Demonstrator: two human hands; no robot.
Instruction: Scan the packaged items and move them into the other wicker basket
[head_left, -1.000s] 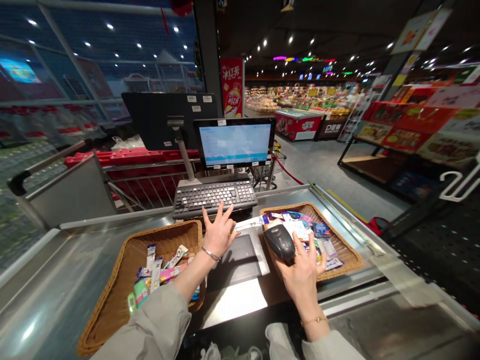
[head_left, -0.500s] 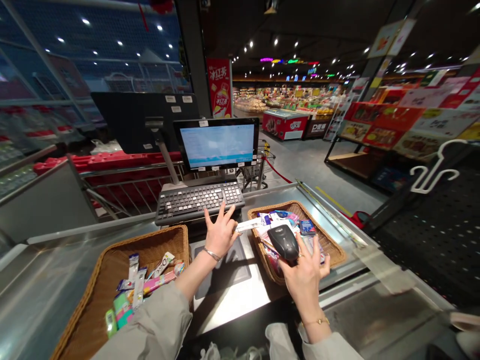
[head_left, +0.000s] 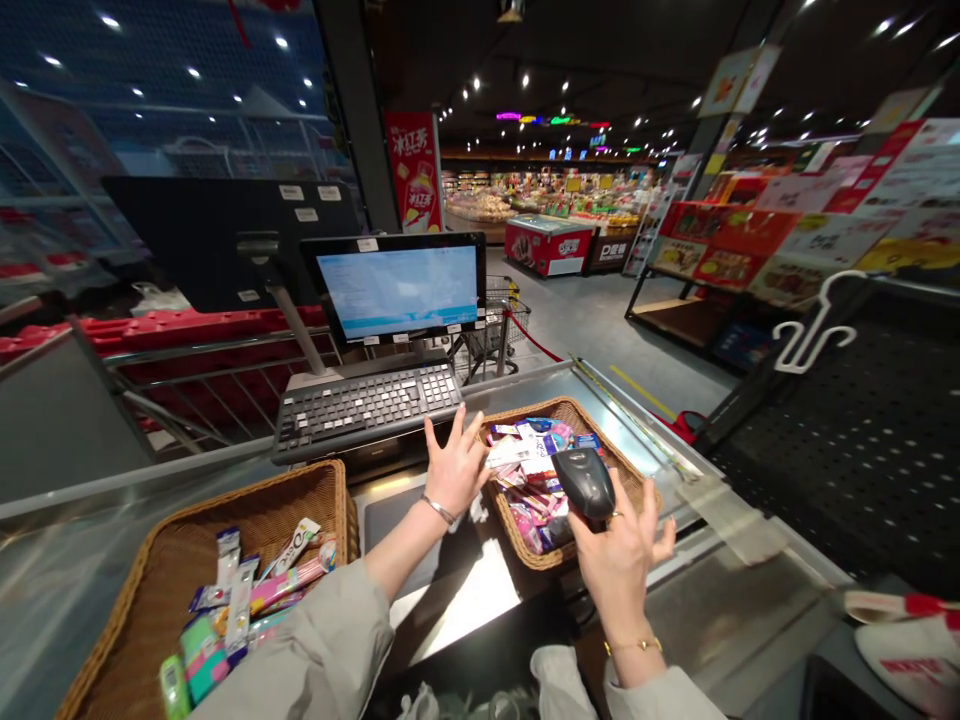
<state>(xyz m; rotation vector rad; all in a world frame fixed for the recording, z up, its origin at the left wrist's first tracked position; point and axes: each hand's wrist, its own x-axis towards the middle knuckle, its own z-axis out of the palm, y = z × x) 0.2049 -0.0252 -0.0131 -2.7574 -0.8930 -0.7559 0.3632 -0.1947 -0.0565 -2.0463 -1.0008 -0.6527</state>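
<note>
Left hand (head_left: 456, 470) edged toward one of two wicker baskets (head_left: 559, 408), open and empty, right hand (head_left: 619, 565) gripping one barcode scanner (head_left: 585, 482)

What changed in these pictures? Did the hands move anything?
The black barcode scanner, gripped in the right hand, moved rightward over the brown wicker basket. The flat white packet that stuck out past the basket's rim now lies on the pile inside, near the open left hand. The whole view swung too. The same: the scanner stays held, and the colourful packets stay in the other wicker basket.
</note>
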